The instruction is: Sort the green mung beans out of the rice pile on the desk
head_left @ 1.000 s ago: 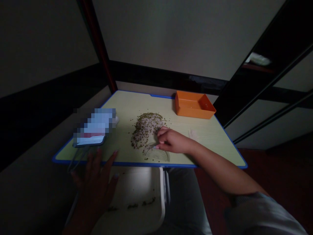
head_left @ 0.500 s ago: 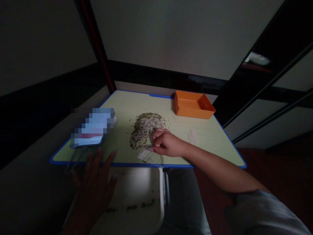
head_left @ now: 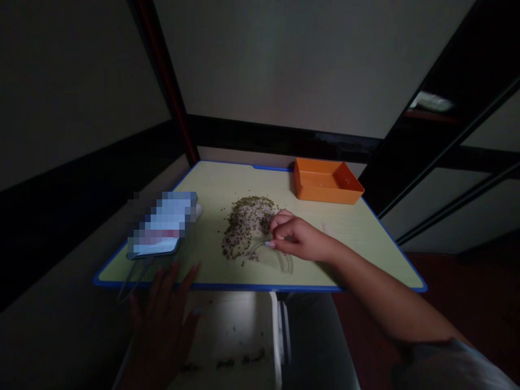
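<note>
My right hand is pinched at the near right edge of a mixed heap of small dark green beans and pale rice-like grains. Under its fingers stands a clear curved plastic piece, marked like a protractor; it is faint and partly hidden by the hand. A few pale grains lie on the board just beyond my right wrist. My left hand is in shadow at the board's front edge, its fingers spread and holding nothing.
The pale yellow board has a blue rim. An orange box stands at its back right corner. A phone with a blurred-out screen leans at the left. Below the front edge is a white tray with dark bits in it.
My right hand has moved a little to the right with the clear plastic piece, which has turned from lying flatter. My left hand stays spread. The whole view has shifted slightly.
</note>
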Tool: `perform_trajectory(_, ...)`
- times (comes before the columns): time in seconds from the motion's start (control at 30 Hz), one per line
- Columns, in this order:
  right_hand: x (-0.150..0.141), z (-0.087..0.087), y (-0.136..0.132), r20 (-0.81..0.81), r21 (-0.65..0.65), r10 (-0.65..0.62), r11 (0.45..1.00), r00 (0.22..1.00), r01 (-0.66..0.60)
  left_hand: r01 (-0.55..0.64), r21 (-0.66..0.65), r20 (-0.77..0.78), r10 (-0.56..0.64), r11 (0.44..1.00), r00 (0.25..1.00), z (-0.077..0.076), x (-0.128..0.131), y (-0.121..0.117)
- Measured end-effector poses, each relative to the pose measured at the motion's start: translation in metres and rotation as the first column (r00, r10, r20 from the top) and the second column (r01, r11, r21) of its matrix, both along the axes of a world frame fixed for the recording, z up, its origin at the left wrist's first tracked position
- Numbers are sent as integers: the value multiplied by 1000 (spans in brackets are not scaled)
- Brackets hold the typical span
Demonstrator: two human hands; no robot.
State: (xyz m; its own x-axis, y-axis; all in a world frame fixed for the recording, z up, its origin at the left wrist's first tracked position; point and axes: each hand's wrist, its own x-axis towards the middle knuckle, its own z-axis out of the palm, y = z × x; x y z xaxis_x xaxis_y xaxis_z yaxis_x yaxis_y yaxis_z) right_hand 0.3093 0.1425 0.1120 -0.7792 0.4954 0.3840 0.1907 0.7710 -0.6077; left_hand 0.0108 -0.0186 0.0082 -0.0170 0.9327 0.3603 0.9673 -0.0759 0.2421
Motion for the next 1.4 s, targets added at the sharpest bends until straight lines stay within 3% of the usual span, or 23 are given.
perform_trajectory(0.27, -3, -7, -1, 61, -14, 59, 998, 996, -58, -1, 21, -47, 2, 1000, 999, -3, -3, 0)
perform_trajectory(0.47, -8, -14, -1, 80, 1, 30, 1000, 996, -30, 3, 32, -23, -2, 999, 1000, -4, -2, 2)
perform_trajectory(1.4, -11, -13, -2, -4, 2, 46, 999, 999, -46, 11, 18, -8, -11, 1000, 1000, -2, -4, 2)
